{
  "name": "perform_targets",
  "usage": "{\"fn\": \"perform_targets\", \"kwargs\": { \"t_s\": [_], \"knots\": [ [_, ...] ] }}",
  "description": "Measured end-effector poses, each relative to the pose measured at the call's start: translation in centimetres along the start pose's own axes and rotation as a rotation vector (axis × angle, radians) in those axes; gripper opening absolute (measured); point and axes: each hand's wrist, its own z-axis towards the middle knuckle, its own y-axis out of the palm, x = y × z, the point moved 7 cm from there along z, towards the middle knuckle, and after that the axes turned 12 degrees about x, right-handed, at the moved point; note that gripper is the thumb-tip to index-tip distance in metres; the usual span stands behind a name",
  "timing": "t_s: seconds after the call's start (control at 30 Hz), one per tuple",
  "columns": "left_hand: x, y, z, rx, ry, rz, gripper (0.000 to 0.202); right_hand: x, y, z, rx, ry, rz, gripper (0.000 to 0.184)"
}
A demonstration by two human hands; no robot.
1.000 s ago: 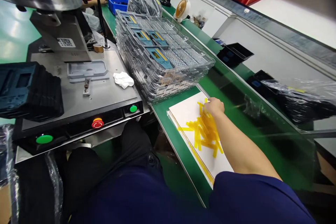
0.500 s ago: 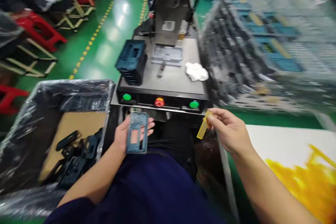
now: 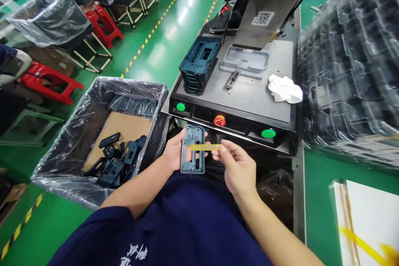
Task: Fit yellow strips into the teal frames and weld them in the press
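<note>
My left hand [image 3: 172,156] grips a blue-grey plastic frame part [image 3: 193,149] upright in front of my lap. My right hand [image 3: 238,166] pinches a yellow tape strip [image 3: 205,147] and holds it flat across the middle of that part. Both hands hover just below the front edge of the press machine [image 3: 243,95] with its two green buttons and red stop button.
A stack of dark blue frame parts [image 3: 199,64] and a white cloth [image 3: 284,88] lie on the machine plate. A plastic-lined box [image 3: 102,133] with several dark parts stands at my left. Stacked clear trays [image 3: 349,70] fill the right. A white board [image 3: 370,216] with yellow strips lies at lower right.
My right hand brought the yellow strip from beside the machine edge over onto the part. My left hand raised the part. The view swung left and down.
</note>
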Motion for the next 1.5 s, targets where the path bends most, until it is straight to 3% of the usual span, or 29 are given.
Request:
{"fn": "perform_targets", "kwargs": {
  "t_s": [0.17, 0.33, 0.47, 0.67, 0.77, 0.87, 1.03, 1.3, 1.5],
  "knots": [
    [-0.1, 0.1, 0.3, 0.056, 0.029, -0.023, 0.054, 3.0, -1.2, 0.7, 0.089, 0.272, 0.1, 0.045],
    [0.2, 0.1, 0.3, 0.051, 0.05, -0.033, 0.049, 3.9, -1.7, 0.7, 0.108, 0.298, 0.102, 0.044],
    [0.5, -0.4, 0.2, 0.086, 0.06, -0.034, 0.048, 3.2, -1.7, 0.7, 0.037, 0.079, -0.027, 0.031],
    [1.3, -0.9, 0.1, 0.147, 0.12, -0.103, 0.046, -0.7, -0.1, -1.3, -0.186, -0.533, -0.431, 0.018],
    [1.2, -1.1, 0.2, 0.186, 0.139, -0.134, 0.043, -3.0, 0.5, -3.2, -0.172, -0.89, -0.488, 0.015],
    [0.8, -0.9, 0.2, 0.192, 0.128, -0.157, 0.041, -4.0, 0.6, -4.7, -0.127, -1.108, -0.501, 0.024],
    [0.1, -0.4, 0.0, 0.179, 0.134, -0.143, 0.037, -3.4, 1.1, -5.4, -0.225, -1.215, -0.553, 0.029],
    [0.0, -0.6, -0.2, 0.126, 0.118, -0.136, 0.042, -2.9, 2.6, -5.4, -0.372, -1.26, -0.718, 0.014],
    [-0.6, -0.6, -0.2, 0.06, 0.021, -0.11, 0.052, -3.1, 2.9, -5.0, -0.482, -1.28, -0.776, 0.014]
  ]
}}
